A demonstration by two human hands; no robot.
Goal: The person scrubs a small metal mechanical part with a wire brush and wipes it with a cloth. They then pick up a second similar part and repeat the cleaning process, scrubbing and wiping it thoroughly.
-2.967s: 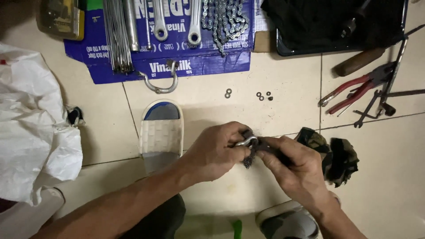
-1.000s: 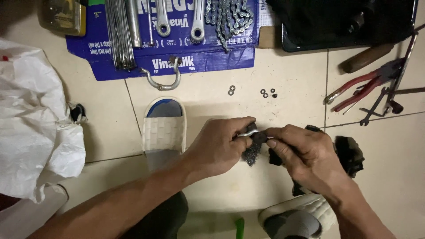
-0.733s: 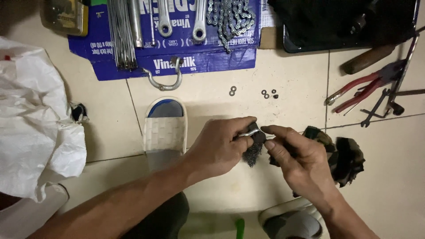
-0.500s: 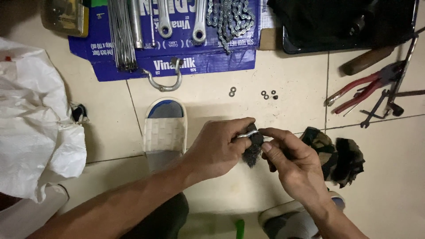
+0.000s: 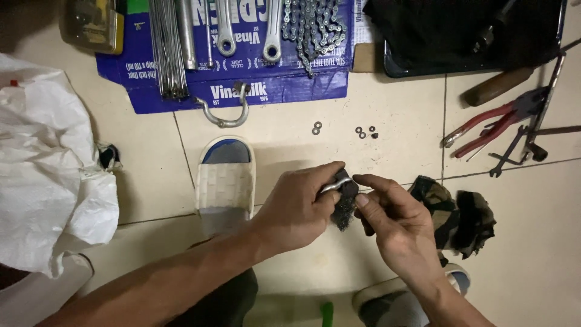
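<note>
My left hand (image 5: 299, 209) grips a small shiny metal part (image 5: 334, 184) between thumb and fingers, low in the middle of the view. My right hand (image 5: 396, 221) pinches a dark wad of steel wool (image 5: 346, 204) and presses it against that part. Most of the metal part is hidden by my fingers and the wool. Both hands hover just above the tiled floor (image 5: 399, 115).
A camouflage rag (image 5: 463, 215) lies right of my hands. A white slipper (image 5: 226, 181) sits to the left, and a white sack (image 5: 48, 175) at far left. Beyond are small washers (image 5: 316, 128), a metal shackle (image 5: 225, 112), blue cardboard (image 5: 284, 85) with a chain (image 5: 311, 24), spokes and spanners, plus red pliers (image 5: 496, 118).
My right hand has shifted the steel wool slightly down and left along the metal part, in a small rubbing motion. My left hand has held steady.
</note>
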